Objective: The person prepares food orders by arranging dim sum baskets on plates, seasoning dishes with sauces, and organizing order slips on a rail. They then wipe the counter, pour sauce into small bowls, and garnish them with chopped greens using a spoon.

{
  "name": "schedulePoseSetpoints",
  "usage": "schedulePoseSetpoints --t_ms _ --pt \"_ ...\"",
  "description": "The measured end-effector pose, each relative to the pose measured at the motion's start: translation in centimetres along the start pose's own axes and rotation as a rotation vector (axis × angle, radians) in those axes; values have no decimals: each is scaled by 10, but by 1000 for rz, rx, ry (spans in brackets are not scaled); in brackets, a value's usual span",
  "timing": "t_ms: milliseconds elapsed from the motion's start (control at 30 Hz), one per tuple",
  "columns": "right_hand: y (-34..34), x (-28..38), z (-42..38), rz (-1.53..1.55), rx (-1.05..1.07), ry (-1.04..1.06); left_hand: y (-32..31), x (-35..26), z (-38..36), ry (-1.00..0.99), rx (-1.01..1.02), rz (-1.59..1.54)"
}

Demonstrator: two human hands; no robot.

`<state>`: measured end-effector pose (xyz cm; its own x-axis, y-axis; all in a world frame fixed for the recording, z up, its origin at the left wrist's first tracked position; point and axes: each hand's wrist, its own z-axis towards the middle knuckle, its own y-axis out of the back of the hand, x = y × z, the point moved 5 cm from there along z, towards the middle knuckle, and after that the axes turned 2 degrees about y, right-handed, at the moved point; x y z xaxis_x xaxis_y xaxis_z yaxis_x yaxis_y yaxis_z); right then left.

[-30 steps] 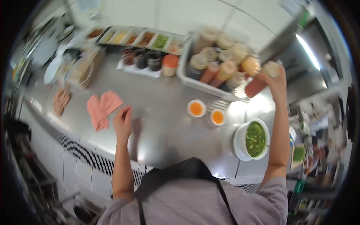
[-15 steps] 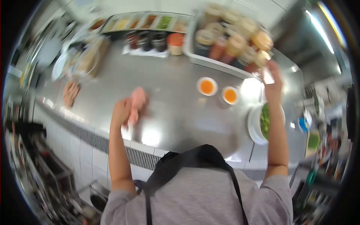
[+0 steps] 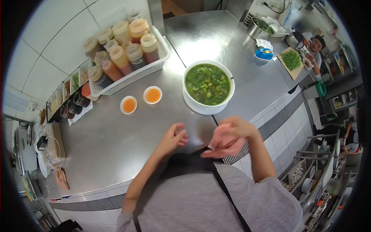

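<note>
A crumpled pink cloth (image 3: 225, 144) hangs from my right hand (image 3: 240, 127), whose fingers are closed on it near the counter's front edge. To its left, my left hand (image 3: 174, 138) hovers with its fingers loosely curled and apart, and nothing shows in them. Just beyond both hands stands a white bowl (image 3: 185, 92) of green soup with chopped leaves. Two small white cups of orange sauce, one left cup (image 3: 128, 104) and one right cup (image 3: 152, 95), sit on the steel counter (image 3: 112, 149).
A white basket (image 3: 129, 79) of squeeze bottles stands against the wall. Dark jars (image 3: 73, 106) are at the left. To the right lie a blue tape dispenser (image 3: 264, 53) and a board (image 3: 295, 72) with cut greens (image 3: 291, 59). Another person (image 3: 315, 48) is behind that board.
The pink cloth has passed from my left hand to my right. My right hand has come back from the bottle basket toward my body. The view has turned right, bringing the bowl nearer the middle.
</note>
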<state>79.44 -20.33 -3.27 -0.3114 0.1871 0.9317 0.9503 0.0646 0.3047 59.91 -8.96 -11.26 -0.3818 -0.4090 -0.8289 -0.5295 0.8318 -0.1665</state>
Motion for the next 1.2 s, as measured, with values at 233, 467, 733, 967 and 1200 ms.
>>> schedulePoseSetpoints --t_ms 233,467,733,967,1200 --pt "147 -43 -67 -431 -722 -307 -34 -24 94 -149 -313 -244" --pt "142 -128 -13 -901 -963 -100 -1 -49 99 -64 -378 0" --pt "93 -93 27 72 -601 -232 21 -51 105 -39 -413 108" --pt "79 -77 27 700 -698 -126 19 -49 101 -57 -401 29" --pt "90 -55 3 455 -655 6 17 -54 101 -80 -375 20"
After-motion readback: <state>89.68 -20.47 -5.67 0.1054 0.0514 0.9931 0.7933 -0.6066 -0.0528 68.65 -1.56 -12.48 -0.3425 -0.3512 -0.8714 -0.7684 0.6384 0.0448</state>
